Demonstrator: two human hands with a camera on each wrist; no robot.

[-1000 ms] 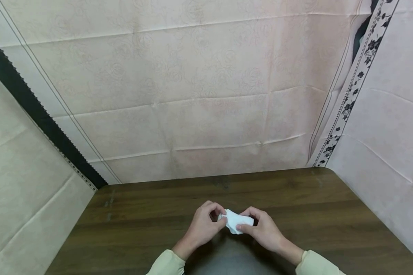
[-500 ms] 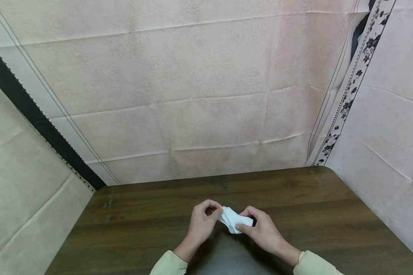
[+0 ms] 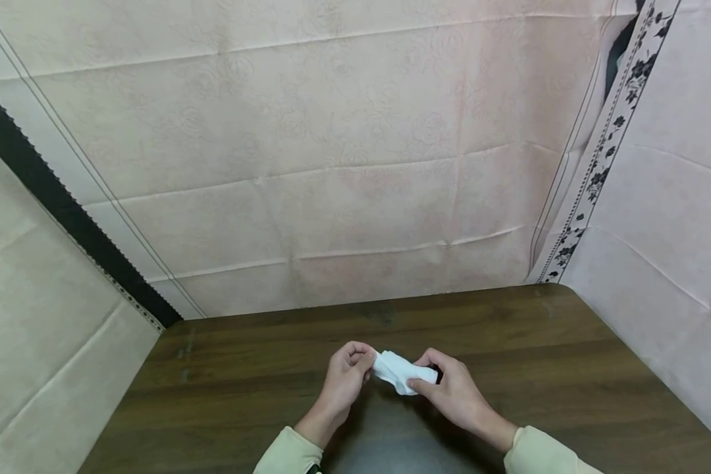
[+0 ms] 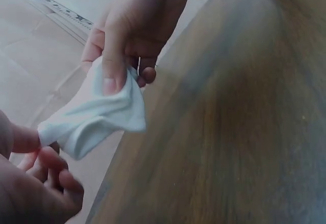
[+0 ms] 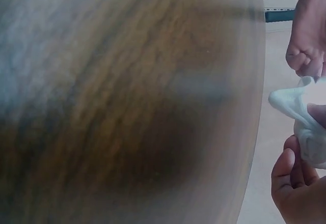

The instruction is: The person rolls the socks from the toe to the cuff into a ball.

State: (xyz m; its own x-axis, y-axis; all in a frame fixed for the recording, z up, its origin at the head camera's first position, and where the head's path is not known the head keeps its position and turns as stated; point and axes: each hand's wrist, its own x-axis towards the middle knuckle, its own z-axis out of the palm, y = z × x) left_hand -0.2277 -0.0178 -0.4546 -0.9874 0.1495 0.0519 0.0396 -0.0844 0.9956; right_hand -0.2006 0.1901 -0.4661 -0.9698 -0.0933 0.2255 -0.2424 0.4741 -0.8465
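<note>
1. A pale, creased hanging (image 3: 332,151) with a faint rose pattern fills the far side of the room, dropping to the tabletop's far edge.
2. Below it spreads a brown wood-grain tabletop (image 3: 225,401), its far right corner rounded, pale scuffs near the far left corner and a grey sheen at the near middle. Wood runs on to the left, right and far side of the hands, whose place is well apart from the far edge and both side edges.
3. Two more hangings close in the sides: a right hanging (image 3: 669,230) and a left hanging (image 3: 47,316), both pale and wrinkled.
4. A dark band (image 3: 65,197) with a jagged margin slants down to the far left corner; a black floral border (image 3: 616,131) slants down to the far right one.
5. At the near middle, a person in pale sleeves (image 3: 548,454) works with both hands above the wood, shadows falling beneath. The left hand (image 3: 342,382) keeps a narrow grip, thumb and finger pinching; the right hand (image 3: 456,395) holds with its thumb laid on top.
6. Between them, a small folded white cloth (image 3: 399,373) is held off the tabletop, its left end in the left grip, its right end in the right.
</note>
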